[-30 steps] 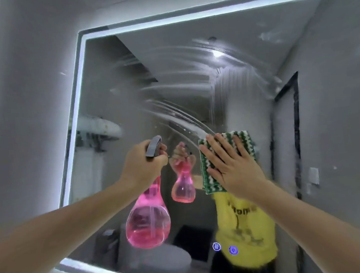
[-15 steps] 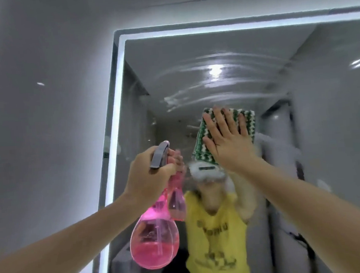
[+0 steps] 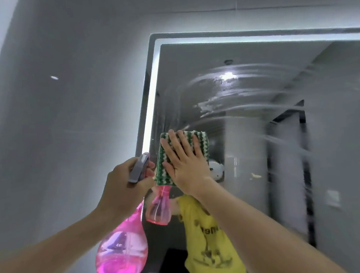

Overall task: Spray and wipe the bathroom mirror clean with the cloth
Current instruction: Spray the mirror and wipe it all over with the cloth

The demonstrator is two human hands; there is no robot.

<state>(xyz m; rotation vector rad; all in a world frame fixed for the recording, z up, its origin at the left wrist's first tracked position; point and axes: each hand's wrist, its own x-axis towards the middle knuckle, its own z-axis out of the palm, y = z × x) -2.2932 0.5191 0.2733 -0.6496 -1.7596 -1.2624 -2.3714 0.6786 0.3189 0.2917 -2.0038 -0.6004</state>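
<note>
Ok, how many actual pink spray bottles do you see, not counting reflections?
1. The pink translucent plastic spray bottle hangs from the left hand, which grips its grey trigger head beside the lit mirror edge. The second pink shape is its reflection. None hidden that I can tell.

The mirror, fixed to a grey wall and edged by a lit white strip, carries curved wet streaks across its upper part. A folded green-and-white cloth lies flat against the glass near the mirror's left edge, below the streaks.
</note>
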